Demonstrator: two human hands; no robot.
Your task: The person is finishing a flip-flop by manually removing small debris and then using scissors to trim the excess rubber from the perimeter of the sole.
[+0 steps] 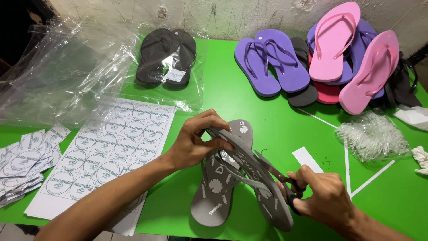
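The left hand (191,145) has its fingers (213,121) curled shut over the heel end of a pair of grey flip-flops (232,178), pinching the two soles together near the middle of the green worktop (249,111); one sandal lies flat with its patterned face up, the other is tilted across it. The right hand (323,201) has its fingers wrapped closed through the black handles of a pair of scissors (278,176), whose blades point up-left and sit against the grey straps between the two soles. Both forearms come in from the near edge, and the sandal toes reach close to that edge. Bare green surface lies open beyond the hands, toward the wall. To the left, touching the near edge, lies one white sheet of round labels (111,147), with a loose heap of cut labels (26,156) beside it and clear plastic bags (67,67) behind. One dark grey pair in a clear bag (166,57) rests at the back. At back right stands a pile of sandals (330,62): two pink ones and several purple, over darker ones. A tuft of white plastic ties (372,134) and three thin white paper strips (370,178) lie on the right.
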